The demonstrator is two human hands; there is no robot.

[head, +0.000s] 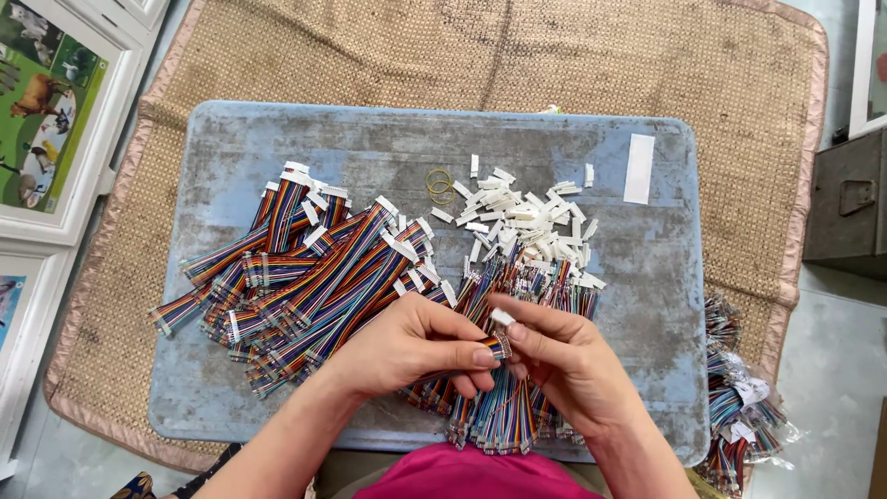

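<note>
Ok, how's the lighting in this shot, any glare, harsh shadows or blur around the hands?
Head view: soft, even daylight, no glare on the grey board; only faint shadows under the left hand and right hand; hands and the white connector pile look sharp; straight edges bow slightly toward the frame's borders.

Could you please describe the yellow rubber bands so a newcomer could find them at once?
On the blue-grey board, look just left of the heap of white connectors. The rubber bands lie there: thin yellow rings, the only round things among straight white pieces.
</note>
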